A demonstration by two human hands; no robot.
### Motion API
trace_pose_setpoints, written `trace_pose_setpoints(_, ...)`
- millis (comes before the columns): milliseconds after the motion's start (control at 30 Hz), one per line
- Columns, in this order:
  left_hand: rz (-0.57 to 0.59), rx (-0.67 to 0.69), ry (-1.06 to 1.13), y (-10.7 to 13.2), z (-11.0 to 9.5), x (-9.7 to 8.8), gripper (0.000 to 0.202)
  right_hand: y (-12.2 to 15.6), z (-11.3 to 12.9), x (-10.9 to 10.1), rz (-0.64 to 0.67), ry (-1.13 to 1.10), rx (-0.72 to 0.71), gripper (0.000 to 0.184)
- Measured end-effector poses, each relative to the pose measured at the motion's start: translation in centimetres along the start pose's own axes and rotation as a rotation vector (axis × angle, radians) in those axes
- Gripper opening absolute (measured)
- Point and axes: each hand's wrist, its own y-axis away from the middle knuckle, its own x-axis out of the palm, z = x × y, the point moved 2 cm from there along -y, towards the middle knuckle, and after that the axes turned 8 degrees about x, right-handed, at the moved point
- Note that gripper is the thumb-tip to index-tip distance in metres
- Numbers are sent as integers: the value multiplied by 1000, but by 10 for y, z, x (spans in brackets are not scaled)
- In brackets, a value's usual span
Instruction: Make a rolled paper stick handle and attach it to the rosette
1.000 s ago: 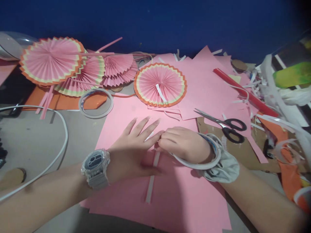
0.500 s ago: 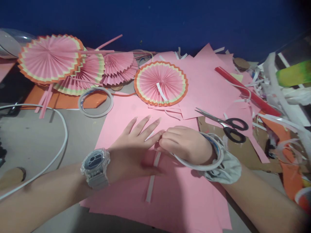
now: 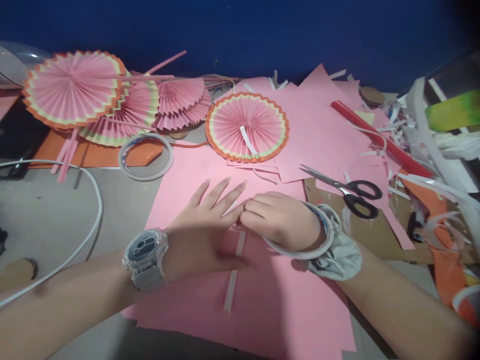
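1. The left hand [image 3: 204,232] lies flat and spread on the pink sheet [image 3: 285,310]. The right hand [image 3: 279,220] is curled and touches the left's fingertips. I cannot tell whether it pinches or only presses.
2. The white strip [image 3: 230,287] runs from 12 to 6 o'clock between the hands. Its far end is under both and its near end is free.
3. A tape roll [image 3: 300,252] rings the right wrist.
4. Scissors [image 3: 345,192] lie at 2 o'clock, a pleated fan [image 3: 246,127] at 12, a loose tape ring [image 3: 145,156] at 10 and a white cable [image 3: 95,210] at 9 on the bench [image 3: 48,220].
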Motion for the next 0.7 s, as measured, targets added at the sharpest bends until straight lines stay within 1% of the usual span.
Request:
trace_pose_setpoints(100, -7, 2, -4, 0, 0, 0, 96, 0, 0, -1, -7, -12, -9, 24)
trace_pose_setpoints(300, -41, 42, -27, 1, 1, 1, 95, -1, -2, 2, -70, 20, -12, 31)
trace_pose_setpoints(433, -111, 52, -62, 1, 3, 6, 78, 0, -3, 5, -88, 40, 25, 34)
trace_pose_setpoints(533, -178, 29, -70, -1, 7, 9, 76, 1, -2, 4, -39, -18, 71, 34)
trace_pose_setpoints(700, -196, 41, -44, -3, 10, 8, 81, 2, 2, -2, 94, -175, 119, 31)
